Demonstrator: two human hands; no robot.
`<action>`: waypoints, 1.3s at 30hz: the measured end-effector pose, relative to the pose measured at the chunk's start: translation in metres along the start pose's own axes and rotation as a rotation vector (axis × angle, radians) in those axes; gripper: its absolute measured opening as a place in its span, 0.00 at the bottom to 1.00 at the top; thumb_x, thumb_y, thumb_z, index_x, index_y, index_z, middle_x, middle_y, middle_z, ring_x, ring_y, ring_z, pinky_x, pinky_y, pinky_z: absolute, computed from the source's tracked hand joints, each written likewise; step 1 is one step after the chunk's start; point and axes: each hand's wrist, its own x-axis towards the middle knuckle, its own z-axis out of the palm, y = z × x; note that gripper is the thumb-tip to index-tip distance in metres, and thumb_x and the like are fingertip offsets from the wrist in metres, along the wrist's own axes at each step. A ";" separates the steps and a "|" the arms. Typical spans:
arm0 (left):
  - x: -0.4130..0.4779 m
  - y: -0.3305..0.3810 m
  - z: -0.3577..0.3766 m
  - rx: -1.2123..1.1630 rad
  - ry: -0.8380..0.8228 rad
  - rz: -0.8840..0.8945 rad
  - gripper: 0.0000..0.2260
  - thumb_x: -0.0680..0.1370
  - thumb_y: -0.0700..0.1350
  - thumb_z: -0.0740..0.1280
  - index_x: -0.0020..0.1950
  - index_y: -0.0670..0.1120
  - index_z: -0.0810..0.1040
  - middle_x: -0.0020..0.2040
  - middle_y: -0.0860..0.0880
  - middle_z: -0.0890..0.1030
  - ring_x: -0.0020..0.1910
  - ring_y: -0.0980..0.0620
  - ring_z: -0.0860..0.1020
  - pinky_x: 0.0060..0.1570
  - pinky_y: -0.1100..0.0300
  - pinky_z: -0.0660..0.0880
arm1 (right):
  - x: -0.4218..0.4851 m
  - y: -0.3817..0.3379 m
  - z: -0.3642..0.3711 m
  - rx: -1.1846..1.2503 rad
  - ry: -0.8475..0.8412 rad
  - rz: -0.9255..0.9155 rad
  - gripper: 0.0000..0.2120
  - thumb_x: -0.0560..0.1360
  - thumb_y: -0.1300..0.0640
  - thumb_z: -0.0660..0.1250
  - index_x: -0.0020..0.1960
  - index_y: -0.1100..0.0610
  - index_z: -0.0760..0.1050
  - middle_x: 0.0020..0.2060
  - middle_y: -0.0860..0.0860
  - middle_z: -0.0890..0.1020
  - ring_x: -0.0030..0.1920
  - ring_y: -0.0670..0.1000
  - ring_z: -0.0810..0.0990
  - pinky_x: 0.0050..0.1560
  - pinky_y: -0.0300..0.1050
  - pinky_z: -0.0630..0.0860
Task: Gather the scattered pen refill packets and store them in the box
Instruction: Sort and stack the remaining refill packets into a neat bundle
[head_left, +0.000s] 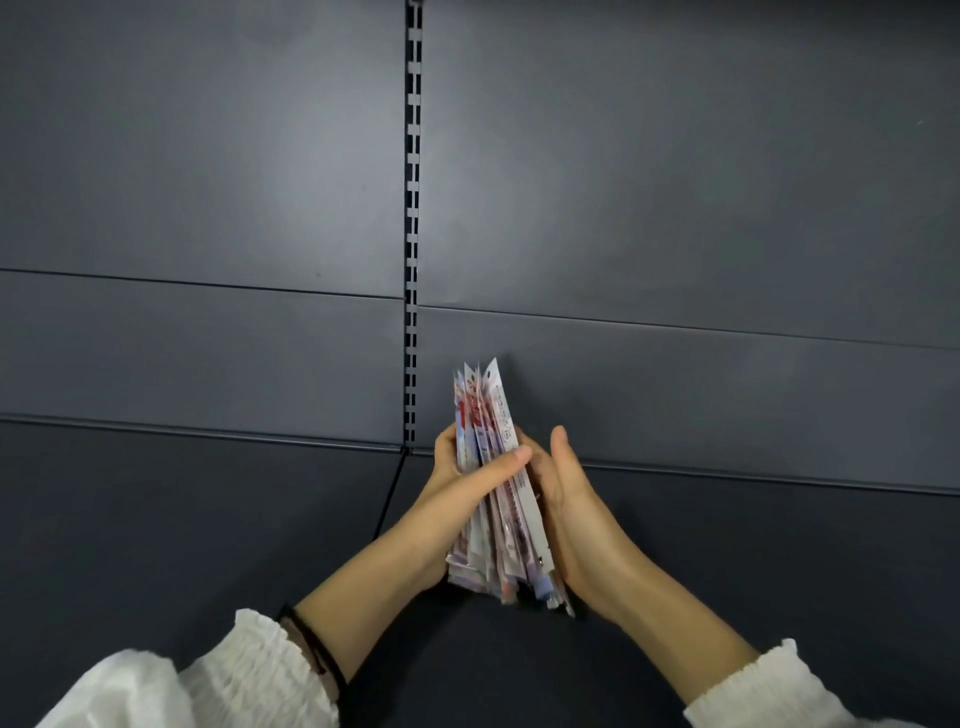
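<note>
A stack of several pen refill packets (491, 415), long white sleeves with red and blue print, stands on edge above the dark shelf. My left hand (462, 480) grips the stack from the left, its thumb laid across the front. My right hand (563, 493) presses flat against the stack's right side, thumb pointing up. The packets' lower ends fan out a little between my wrists. No box is in view.
The dark grey shelf surface (156, 519) spreads to both sides under my arms. Behind it rises a dark back panel (208, 182) with a slotted vertical upright (413, 208) in the middle. White ruffled cuffs cover both forearms low in the view.
</note>
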 end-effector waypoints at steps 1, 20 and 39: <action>0.000 0.000 0.000 -0.025 0.009 -0.010 0.34 0.66 0.54 0.74 0.68 0.57 0.63 0.57 0.46 0.81 0.53 0.49 0.83 0.56 0.51 0.78 | -0.001 -0.001 0.003 0.013 -0.010 0.008 0.30 0.77 0.34 0.45 0.70 0.46 0.70 0.63 0.51 0.79 0.59 0.48 0.79 0.53 0.42 0.76; 0.011 0.004 -0.023 -0.132 0.153 -0.101 0.27 0.71 0.33 0.71 0.64 0.49 0.64 0.47 0.41 0.81 0.41 0.44 0.84 0.37 0.51 0.79 | 0.001 -0.009 -0.009 0.215 0.245 -0.181 0.20 0.78 0.47 0.61 0.69 0.48 0.67 0.64 0.49 0.77 0.63 0.47 0.76 0.67 0.50 0.67; 0.017 0.000 -0.015 -0.066 -0.016 -0.007 0.17 0.74 0.39 0.71 0.62 0.47 0.78 0.52 0.42 0.85 0.50 0.43 0.84 0.50 0.48 0.80 | 0.020 -0.004 0.011 -0.051 0.314 -0.142 0.33 0.69 0.41 0.70 0.70 0.46 0.63 0.56 0.49 0.81 0.53 0.49 0.83 0.53 0.49 0.80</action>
